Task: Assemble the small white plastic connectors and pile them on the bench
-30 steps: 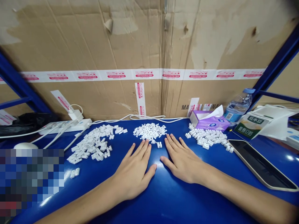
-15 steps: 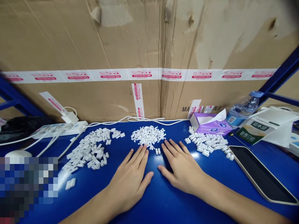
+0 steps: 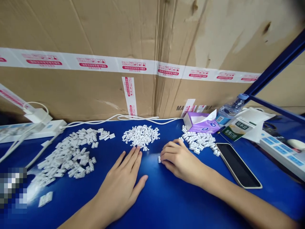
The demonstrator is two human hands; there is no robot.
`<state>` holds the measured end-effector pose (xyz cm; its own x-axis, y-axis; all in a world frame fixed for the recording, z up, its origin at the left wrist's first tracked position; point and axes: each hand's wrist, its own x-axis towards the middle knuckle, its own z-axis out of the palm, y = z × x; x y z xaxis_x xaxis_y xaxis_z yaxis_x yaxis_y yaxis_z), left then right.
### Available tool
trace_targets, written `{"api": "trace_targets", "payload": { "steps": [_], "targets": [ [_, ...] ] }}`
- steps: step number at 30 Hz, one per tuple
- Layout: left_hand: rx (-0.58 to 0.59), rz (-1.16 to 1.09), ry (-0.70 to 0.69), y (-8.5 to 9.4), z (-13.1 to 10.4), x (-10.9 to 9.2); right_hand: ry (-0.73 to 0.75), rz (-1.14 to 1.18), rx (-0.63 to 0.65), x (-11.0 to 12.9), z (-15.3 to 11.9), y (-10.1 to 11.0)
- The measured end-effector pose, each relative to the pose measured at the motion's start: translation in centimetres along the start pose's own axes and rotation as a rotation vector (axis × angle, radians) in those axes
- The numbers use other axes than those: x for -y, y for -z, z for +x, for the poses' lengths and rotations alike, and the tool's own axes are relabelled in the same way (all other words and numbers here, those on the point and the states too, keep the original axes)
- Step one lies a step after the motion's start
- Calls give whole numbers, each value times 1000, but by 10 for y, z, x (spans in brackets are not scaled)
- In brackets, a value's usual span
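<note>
Our left hand (image 3: 121, 183) lies palm down, fingers outstretched, slightly parted | our right hand (image 3: 181, 160), apart from it, curls at a small white piece (image 3: 159, 159) toward the blue worktop's (image 3: 164, 205) back edge; whether it grips, we cannot tell | heap of tiny parts (image 3: 141, 135) nearer that edge | taped cardboard (image 3: 95, 92) standing behind

We note: bare left hand (image 3: 122, 181) flat, palm down, fingers (image 3: 130, 159) extended, thumb (image 3: 140, 187) angled out. Bare right hand (image 3: 179, 159) arched, fingers bent, tips drawn inward. Bare forearms (image 3: 230, 194) converge forward.
</note>
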<state>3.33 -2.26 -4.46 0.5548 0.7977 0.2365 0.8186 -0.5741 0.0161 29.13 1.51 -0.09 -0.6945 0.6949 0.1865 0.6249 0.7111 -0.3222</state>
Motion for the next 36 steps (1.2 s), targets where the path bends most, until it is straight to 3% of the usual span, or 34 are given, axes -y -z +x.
{"api": "trace_targets", "payload": {
  "steps": [8, 12, 17, 22, 25, 29, 32, 36],
  "targets": [
    [7, -41, 26, 3, 0, -1, -109, -223, -5, -58, -41, 35],
    [44, -4, 27, 7, 2, -1, -118, -348, 10, -76, -51, 45],
    [82, 1, 32, 10, 4, -3, -106, -426, -34, -70, -42, 43],
    [118, -60, 30, 26, 10, 1, -43, -269, -67, -41, -9, 22],
    [165, -106, 55, 50, 13, 26, 5, -179, -37, -26, 12, 6],
    [243, -180, 168, 87, 7, 91, 47, -129, -38, -20, 30, -10],
    [354, -193, 278, 103, -6, 135, 66, -108, -64, -16, 36, -19],
    [510, -275, 362, 111, -17, 156, 122, -68, -36, -6, 46, -31]
  ]
}}
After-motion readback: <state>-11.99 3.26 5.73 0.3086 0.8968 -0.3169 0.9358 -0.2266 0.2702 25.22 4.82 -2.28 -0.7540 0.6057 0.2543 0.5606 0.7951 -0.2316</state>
